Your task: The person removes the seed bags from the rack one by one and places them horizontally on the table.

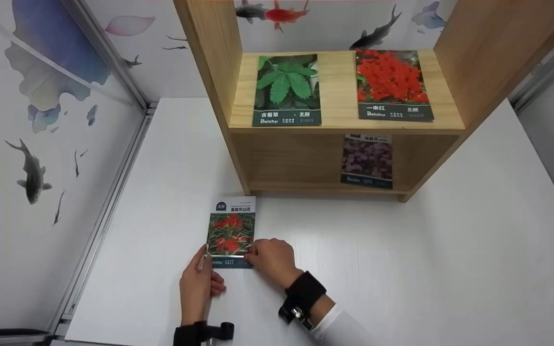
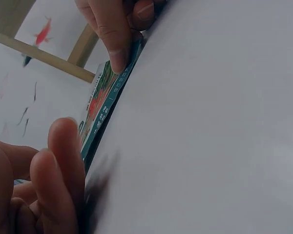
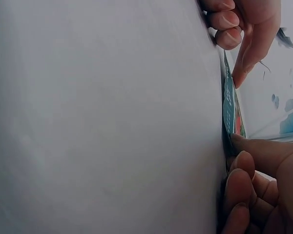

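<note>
A seed packet with red flowers [image 1: 231, 233] lies on the white table, just off the shelf's front left foot. At its left edge is my left hand [image 1: 197, 286], thumb and forefinger pinching that side. My right hand [image 1: 272, 259] pinches the packet's lower right edge between thumb and curled fingers. In the left wrist view the packet [image 2: 100, 105] stretches between both hands, its lower edge slightly off the table. The right wrist view shows the packet's green lower band [image 3: 228, 105] with a hand at each end.
A wooden shelf [image 1: 344, 130] stands at the back. Its upper board holds a green-leaf packet [image 1: 287, 89] and a red-flower packet [image 1: 392, 84]; a purple-flower packet [image 1: 367, 161] is on the lower level. A printed wall panel [image 1: 56, 192] borders the table [image 1: 450, 269] on the left.
</note>
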A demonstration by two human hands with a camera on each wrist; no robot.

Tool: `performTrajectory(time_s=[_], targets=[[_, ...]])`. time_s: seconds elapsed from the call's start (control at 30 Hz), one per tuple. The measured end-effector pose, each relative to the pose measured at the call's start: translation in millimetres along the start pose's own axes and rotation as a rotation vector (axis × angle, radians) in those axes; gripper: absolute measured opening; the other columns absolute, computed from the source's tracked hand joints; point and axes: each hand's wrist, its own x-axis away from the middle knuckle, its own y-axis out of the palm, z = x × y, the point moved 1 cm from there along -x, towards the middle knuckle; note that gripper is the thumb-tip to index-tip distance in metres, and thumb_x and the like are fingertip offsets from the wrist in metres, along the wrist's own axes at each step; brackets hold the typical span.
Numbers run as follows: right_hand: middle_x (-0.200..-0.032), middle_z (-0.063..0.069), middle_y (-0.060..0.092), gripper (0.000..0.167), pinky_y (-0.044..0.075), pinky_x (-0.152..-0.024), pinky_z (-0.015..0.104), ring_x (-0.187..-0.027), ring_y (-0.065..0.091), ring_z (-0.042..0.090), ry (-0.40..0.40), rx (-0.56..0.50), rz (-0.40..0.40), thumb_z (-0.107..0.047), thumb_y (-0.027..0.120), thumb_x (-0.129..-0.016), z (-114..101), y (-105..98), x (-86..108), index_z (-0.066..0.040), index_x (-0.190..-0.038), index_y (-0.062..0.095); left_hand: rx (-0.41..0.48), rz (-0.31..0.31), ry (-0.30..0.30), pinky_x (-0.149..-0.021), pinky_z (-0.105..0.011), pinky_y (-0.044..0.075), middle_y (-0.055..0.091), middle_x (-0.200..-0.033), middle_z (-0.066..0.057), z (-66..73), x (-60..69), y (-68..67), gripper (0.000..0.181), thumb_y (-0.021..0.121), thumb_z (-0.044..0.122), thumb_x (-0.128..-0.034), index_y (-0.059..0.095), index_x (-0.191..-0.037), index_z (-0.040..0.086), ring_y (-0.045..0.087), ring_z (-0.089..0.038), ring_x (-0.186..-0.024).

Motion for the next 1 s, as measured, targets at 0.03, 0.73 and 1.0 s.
performTrajectory(time_s=[0.03,0.73,1.0], targets=[[-0.047,-0.014,0.043,0.03,0.029,-0.039,0.024,-0.044,0.04,0.007,0.0,0.003,0.003,-0.035,0.067,-0.075,0.0,-0.2,0.1,-0.023,-0.052,0.052,0.001,0.0,-0.001,-0.043,-0.029,0.049,0.061,-0.059,-0.009,-0.2,0.2,0.2,0.047,0.041,0.036,-0.0943,0.035,-0.138,0.02,0.059,-0.017,-0.044],[-0.045,-0.01,0.041,0.04,0.027,-0.038,0.026,-0.041,0.039,0.008,0.024,0.05,0.059,-0.046,0.054,-0.084,-1.0,3.5,1.2,-0.023,-0.052,0.049,0.021,-0.012,0.016,-0.04,-0.023,0.045,0.063,-0.064,-0.01,0.8,2.6,1.1,0.048,0.037,0.032,-0.0961,0.025,-0.142,0.022,0.06,-0.017,-0.046],[-0.046,-0.011,0.043,0.039,0.03,-0.04,0.025,-0.042,0.041,0.008,0.072,-0.102,0.003,-0.045,0.05,-0.087,6.1,-1.4,2.8,-0.022,-0.056,0.05,0.086,0.005,0.024,-0.048,-0.027,0.05,0.063,-0.068,-0.01,-2.1,4.9,3.0,0.051,0.038,0.032,-0.096,0.019,-0.143,0.026,0.063,-0.022,-0.055]])
